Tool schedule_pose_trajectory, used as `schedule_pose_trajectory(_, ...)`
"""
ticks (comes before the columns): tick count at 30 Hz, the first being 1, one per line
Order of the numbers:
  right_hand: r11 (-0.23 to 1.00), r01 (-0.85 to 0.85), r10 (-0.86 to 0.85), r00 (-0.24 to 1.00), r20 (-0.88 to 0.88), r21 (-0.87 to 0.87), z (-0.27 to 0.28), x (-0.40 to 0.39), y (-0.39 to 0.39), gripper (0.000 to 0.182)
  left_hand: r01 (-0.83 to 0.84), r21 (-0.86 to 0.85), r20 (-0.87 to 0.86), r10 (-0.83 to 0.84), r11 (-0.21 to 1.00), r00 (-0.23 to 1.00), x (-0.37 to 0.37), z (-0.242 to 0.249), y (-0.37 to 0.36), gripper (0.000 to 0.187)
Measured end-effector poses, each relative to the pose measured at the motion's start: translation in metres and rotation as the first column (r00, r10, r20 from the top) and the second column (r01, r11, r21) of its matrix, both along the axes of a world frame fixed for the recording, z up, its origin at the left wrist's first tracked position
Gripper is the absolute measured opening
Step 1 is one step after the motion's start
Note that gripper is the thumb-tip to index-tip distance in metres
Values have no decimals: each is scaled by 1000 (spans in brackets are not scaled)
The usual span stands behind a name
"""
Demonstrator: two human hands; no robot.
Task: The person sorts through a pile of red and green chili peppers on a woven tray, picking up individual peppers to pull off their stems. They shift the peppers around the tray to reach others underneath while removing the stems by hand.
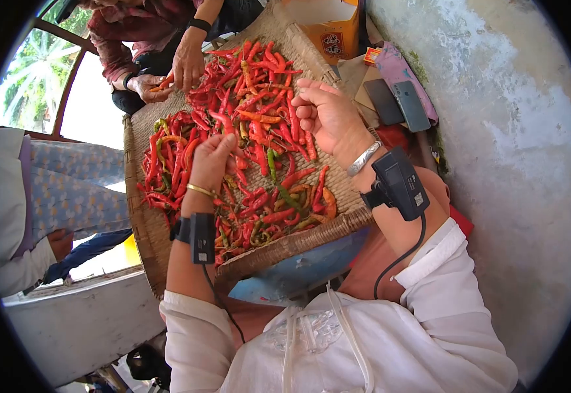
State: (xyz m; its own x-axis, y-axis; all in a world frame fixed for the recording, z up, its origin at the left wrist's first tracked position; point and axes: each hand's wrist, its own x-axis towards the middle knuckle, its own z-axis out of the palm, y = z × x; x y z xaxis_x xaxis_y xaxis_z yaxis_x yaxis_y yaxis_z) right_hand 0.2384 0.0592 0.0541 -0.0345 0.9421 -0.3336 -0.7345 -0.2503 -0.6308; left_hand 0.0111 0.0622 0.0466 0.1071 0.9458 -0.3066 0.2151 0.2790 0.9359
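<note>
My left hand (212,160) is over the middle of the pile, closed in a pinch on a red chili pepper (222,120). My right hand (330,119) is raised at the right edge of the pile, fingers curled and thumb against the forefinger; anything in that pinch is too small to make out. Under and between both hands lie many chili peppers (259,200), mostly red, some orange or green. They rest on a large woven tray (357,219) with a raised rim.
Opposite, a person's hands (187,64) hold an orange-red pepper (165,83). Another person in patterned clothing (79,187) stands at left. A yellow box (328,36), two phones (411,106) and pink cloth (393,65) lie beyond the tray, beside a wall (495,131).
</note>
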Motion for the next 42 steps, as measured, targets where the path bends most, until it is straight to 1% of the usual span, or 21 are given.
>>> schedule_pose_trajectory(3,1000,12,-12,1000,13,-14,0,0,-2,26,-396,101,277,356,913,892,-15,-5,35,20)
schedule_pose_trajectory(5,999,29,-29,1000,13,-17,4,2,-2,24,-384,169,190,352,908,916,-6,-20,34,21)
schedule_pose_trajectory(6,1000,26,-26,1000,10,-14,5,2,-2,24,-361,226,99,347,905,933,6,-26,30,24)
schedule_pose_trajectory(8,999,29,-29,999,-36,-15,5,2,-2,21,-61,166,-92,77,984,993,30,-40,18,29)
schedule_pose_trajectory(10,1000,17,-17,998,-58,-10,5,2,-3,20,155,327,-381,-20,932,924,59,-55,9,20)
schedule_pose_trajectory(11,1000,4,-5,997,-79,-8,4,3,-5,19,150,328,-377,-16,933,926,69,-59,7,20)
schedule_pose_trajectory(13,1000,11,-11,996,-87,-8,3,6,-6,18,502,348,-839,25,792,543,87,-58,4,25)
schedule_pose_trajectory(17,1000,16,-13,992,-125,21,6,11,-2,17,412,173,-923,1,895,386,108,-56,7,35)
schedule_pose_trajectory(21,1000,0,-1,992,-124,-9,9,9,0,15,345,211,-898,42,915,438,109,-65,7,33)
schedule_pose_trajectory(24,1000,1,1,992,-130,10,7,10,3,14,373,333,-834,85,866,546,94,-74,6,28)
schedule_pose_trajectory(26,999,37,-36,994,-105,5,4,12,3,14,246,388,-578,27,888,815,81,-81,8,23)
schedule_pose_trajectory(27,999,42,-42,993,-110,6,3,14,2,14,160,184,-377,-80,970,923,83,-59,1,19)
schedule_pose_trajectory(28,1000,5,-6,996,-88,-2,1,15,2,16,161,185,-379,-80,970,922,80,-49,-4,19)
schedule_pose_trajectory(30,999,-32,31,998,-60,-17,0,14,-3,17,150,88,-11,-150,985,989,68,-35,-16,16)
schedule_pose_trajectory(32,989,-145,146,987,-67,20,0,12,-8,17,185,25,-18,-184,982,983,51,-27,-25,14)
schedule_pose_trajectory(34,986,-168,168,984,-58,2,1,7,-12,16,93,-47,47,-90,995,995,31,-29,-26,14)
schedule_pose_trajectory(36,975,-220,220,975,16,-7,-3,3,-10,16,-37,15,158,34,999,987,11,-26,-19,16)
schedule_pose_trajectory(38,972,-234,235,971,41,-21,-4,1,-9,16,-246,8,466,214,969,859,-8,-20,-5,23)
schedule_pose_trajectory(39,965,-260,260,957,127,-22,-2,0,-9,15,-411,-86,580,381,908,720,-12,-11,1,32)
schedule_pose_trajectory(40,958,-285,285,935,211,-27,1,-2,-10,15,-469,-159,584,466,869,665,-13,-3,0,40)
schedule_pose_trajectory(42,945,-326,318,909,269,-15,8,3,-10,14,-376,-222,503,436,900,746,-6,-2,-2,41)
